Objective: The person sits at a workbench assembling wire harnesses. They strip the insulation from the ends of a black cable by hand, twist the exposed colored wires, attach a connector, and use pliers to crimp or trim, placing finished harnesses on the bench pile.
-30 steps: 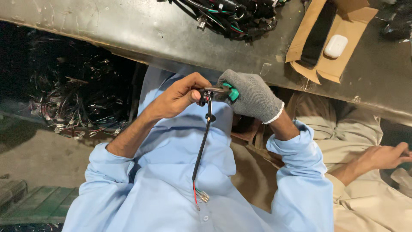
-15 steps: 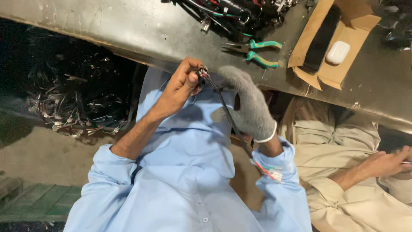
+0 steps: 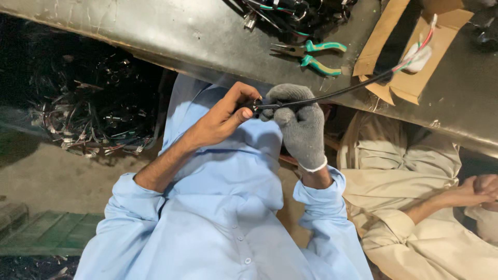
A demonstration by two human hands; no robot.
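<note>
Two hands meet at one end of a black cable [image 3: 337,93], just on the near side of the table [image 3: 171,31] edge and above the person's blue shirt [image 3: 218,207]. The bare left hand [image 3: 220,116] pinches the cable's tip with thumb and fingers closed narrow on it, while the gloved right hand [image 3: 298,122] is wrapped shut around the cable just to the right of that pinch, the two nearly touching. From there the cable's long axis runs right and far, rising across the table to an open cardboard box [image 3: 384,46], where its coloured wires and white connector [image 3: 417,54] lie. Green-handled pliers [image 3: 316,54] rest on the table just beyond the hands, nearer the right one. A co-worker's hand [image 3: 482,186] sits well apart at the right.
</note>
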